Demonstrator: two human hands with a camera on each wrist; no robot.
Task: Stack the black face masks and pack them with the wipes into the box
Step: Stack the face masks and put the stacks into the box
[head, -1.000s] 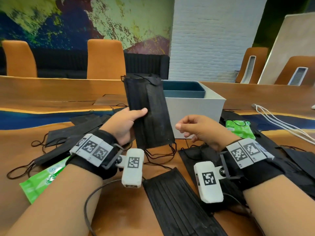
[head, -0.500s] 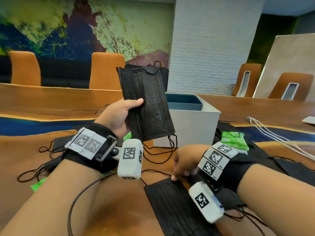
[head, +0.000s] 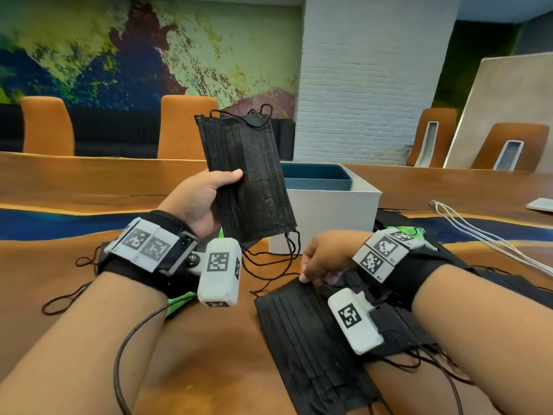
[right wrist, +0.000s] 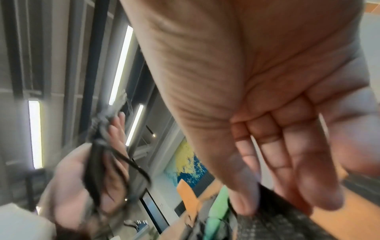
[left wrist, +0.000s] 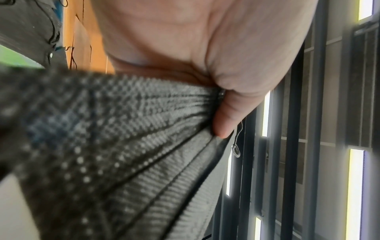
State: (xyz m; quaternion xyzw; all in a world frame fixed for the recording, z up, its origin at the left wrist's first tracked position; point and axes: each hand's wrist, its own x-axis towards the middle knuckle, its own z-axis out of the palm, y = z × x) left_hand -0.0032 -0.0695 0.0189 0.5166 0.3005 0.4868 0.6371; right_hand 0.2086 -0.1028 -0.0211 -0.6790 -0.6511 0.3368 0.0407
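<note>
A pleated black mask [head: 248, 178], ear loops dangling, stands upright in the left hand [head: 199, 202], pinched between thumb and fingers before the white box [head: 326, 211]. The right hand [head: 324, 256], fingers extended, touches another mask [head: 311, 339] flat on the table [head: 209, 354]. No writing is legible.

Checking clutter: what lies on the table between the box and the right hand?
Head view: only dangling ear loops over bare table between box and right hand.

A small stack of pleated black face masks [head: 250, 178] stands upright above the table, ear loops dangling. Another black mask [head: 302, 339] lies flat nearby. The white box [head: 329, 211] sits open behind, a green wipes pack [head: 408, 232] beside it
</note>
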